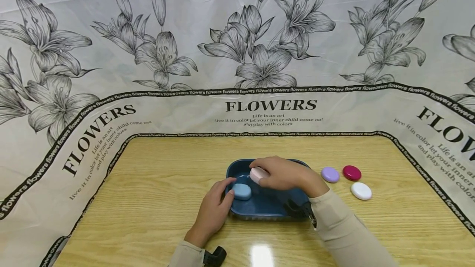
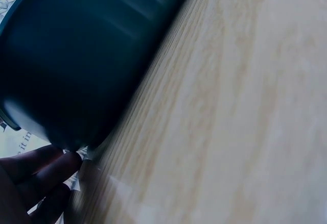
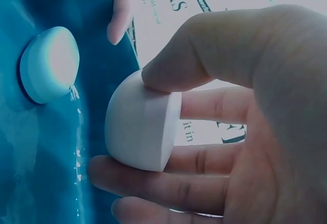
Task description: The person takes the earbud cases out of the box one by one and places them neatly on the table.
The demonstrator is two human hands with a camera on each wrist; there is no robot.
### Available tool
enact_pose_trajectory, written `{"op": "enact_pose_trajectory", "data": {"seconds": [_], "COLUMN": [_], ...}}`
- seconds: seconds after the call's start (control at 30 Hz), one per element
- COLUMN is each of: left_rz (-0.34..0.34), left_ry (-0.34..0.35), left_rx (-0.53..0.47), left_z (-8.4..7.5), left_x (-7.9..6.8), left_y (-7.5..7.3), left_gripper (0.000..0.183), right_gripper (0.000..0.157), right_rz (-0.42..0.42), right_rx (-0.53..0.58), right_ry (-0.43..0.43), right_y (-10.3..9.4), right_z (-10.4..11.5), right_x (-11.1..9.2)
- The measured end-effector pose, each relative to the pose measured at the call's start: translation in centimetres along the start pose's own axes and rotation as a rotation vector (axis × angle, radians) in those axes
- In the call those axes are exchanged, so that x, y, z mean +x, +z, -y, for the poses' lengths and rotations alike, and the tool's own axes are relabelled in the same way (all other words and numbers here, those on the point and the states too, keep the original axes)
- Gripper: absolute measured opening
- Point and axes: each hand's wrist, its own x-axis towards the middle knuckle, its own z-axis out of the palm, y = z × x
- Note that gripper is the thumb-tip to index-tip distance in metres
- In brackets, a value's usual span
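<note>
Here's the right hand (image 1: 283, 174), coming in from the near right, forearm slanting far and left across the right end of a blue bin (image 1: 272, 205). It's palm down, wrist bent a little, the thumb on one side and the fingers on the other, pinching a pale pink piece (image 1: 258, 175). That piece sits within the bin's outline, left of middle and toward the far wall; whether it touches the floor of the bin, I can't tell.

Over to the left hand (image 1: 214, 207), reaching up from the near side. It grips the bin's left end, thumb and forefinger over the rim, other fingers against the outer wall. Just right of that thumb, inside the bin, lies a rounded light blue piece (image 1: 242, 192).

Both arms wear beige sleeves (image 1: 343, 228), with a black wrist mount (image 1: 215, 256) on the left one. Out on the wood-grain tabletop (image 1: 163, 176), right of the bin, three smooth pieces lie near one another: lilac (image 1: 330, 174) leftmost, magenta (image 1: 351, 172) to its right, white (image 1: 361, 191) nearer and furthest right. Beyond them all, a pale cloth (image 1: 178, 114) printed with lilies and the word FLOWERS lines the far side.
</note>
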Motion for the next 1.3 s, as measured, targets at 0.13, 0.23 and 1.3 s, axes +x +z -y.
{"op": "enact_pose_trajectory", "data": {"seconds": [0.13,0.23,1.3], "left_rz": [-0.006,-0.012,-0.02], "left_ry": [0.003,0.008,0.031], "left_rx": [0.002,0.001,-0.014], "left_z": [0.0,-0.1,0.4], "left_x": [0.1,0.1,0.0], "left_y": [0.1,0.1,0.2], "left_gripper": [0.035,0.034,0.034], "right_gripper": [0.049,0.05,0.051], "right_rz": [-0.078,-0.151,-0.42], "right_rx": [-0.001,0.001,-0.047], "right_ry": [-0.006,-0.015,0.113], "right_y": [0.1,0.1,1.1], "right_z": [-0.1,-0.1,-0.4], "right_x": [-0.6,-1.1,-4.9]}}
